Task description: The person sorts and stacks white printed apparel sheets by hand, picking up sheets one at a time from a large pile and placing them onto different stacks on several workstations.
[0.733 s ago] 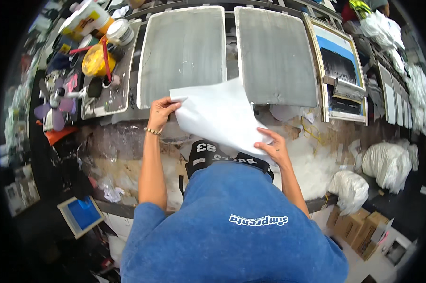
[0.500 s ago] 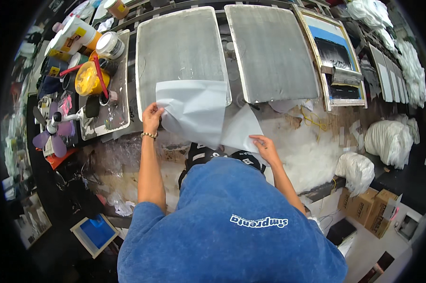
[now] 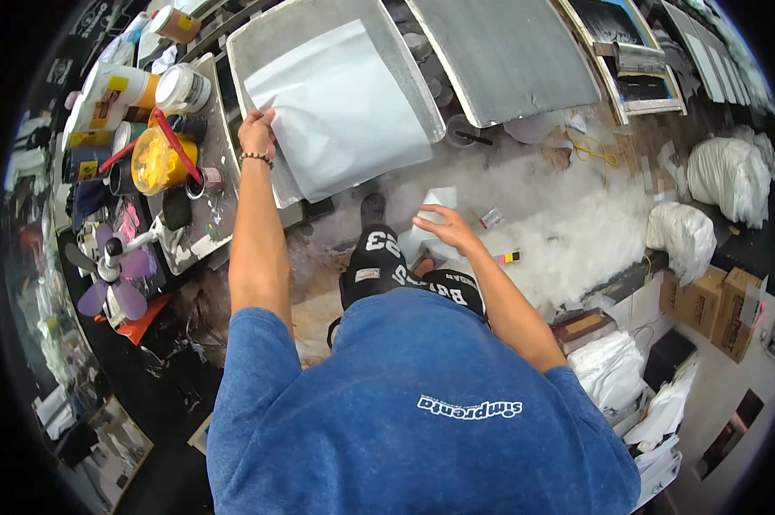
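Observation:
A large whitish translucent sheet (image 3: 349,107) lies mostly over the left grey board (image 3: 297,21), its near part reaching past the board's front edge. My left hand (image 3: 257,136) is closed on the sheet's left edge, thumb on top. My right hand (image 3: 449,230) is lower and to the right, over the floor, with its fingers apart. Beneath and just beyond it shows a smaller translucent piece (image 3: 440,197), partly hidden by the hand; the fingers do not appear closed on it.
A second grey board (image 3: 512,56) stands to the right, then a wooden-framed screen (image 3: 653,107). On the left, a tray (image 3: 200,249) carries paint tubs, including a yellow one (image 3: 154,163), beside a purple-bladed fan (image 3: 113,283). White bags (image 3: 731,180) and cardboard boxes (image 3: 722,313) sit at right.
The large sheet has moved up and now lies over the left board, my left hand moving with it. My right hand has moved left and opened; the smaller piece is now below it.

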Motion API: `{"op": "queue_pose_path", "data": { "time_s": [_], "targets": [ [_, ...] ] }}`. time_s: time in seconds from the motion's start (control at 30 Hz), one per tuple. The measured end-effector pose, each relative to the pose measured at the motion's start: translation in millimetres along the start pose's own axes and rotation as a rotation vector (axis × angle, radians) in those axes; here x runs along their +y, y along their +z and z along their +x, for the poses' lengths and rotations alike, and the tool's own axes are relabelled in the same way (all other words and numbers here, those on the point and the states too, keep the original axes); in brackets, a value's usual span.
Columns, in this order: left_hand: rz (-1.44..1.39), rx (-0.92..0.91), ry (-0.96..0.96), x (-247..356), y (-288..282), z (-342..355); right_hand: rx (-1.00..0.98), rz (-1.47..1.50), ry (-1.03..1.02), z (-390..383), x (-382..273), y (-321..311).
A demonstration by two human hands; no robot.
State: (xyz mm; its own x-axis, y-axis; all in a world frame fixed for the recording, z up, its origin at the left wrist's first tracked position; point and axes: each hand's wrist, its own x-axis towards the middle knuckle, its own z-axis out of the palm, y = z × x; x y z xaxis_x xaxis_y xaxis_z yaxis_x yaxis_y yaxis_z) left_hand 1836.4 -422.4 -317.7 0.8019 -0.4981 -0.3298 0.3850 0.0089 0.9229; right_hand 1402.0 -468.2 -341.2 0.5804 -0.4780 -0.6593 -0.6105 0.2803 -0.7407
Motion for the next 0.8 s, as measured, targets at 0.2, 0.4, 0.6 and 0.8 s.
{"op": "queue_pose_path", "data": {
  "time_s": [0.2, 0.4, 0.6, 0.8],
  "targets": [
    [0.031, 0.170, 0.084, -34.8, -37.4, 30.3, -0.009, 0.258, 0.008, 39.3, -47.4, 64.4],
    [0.021, 0.060, -0.162, 14.7, -19.3, 48.2, 0.187, 0.638, -0.032, 68.6, -58.9, 99.0],
    [0.771, -0.006, 0.213, 26.3, -25.3, 165.0, 0.194, 0.671, -0.013, 64.7, -75.5, 104.9],
    [1.070, -0.039, 0.401, 32.9, -0.9, 168.9, 0.263, 0.684, -0.011, 74.0, -68.3, 109.4]
  ]
}}
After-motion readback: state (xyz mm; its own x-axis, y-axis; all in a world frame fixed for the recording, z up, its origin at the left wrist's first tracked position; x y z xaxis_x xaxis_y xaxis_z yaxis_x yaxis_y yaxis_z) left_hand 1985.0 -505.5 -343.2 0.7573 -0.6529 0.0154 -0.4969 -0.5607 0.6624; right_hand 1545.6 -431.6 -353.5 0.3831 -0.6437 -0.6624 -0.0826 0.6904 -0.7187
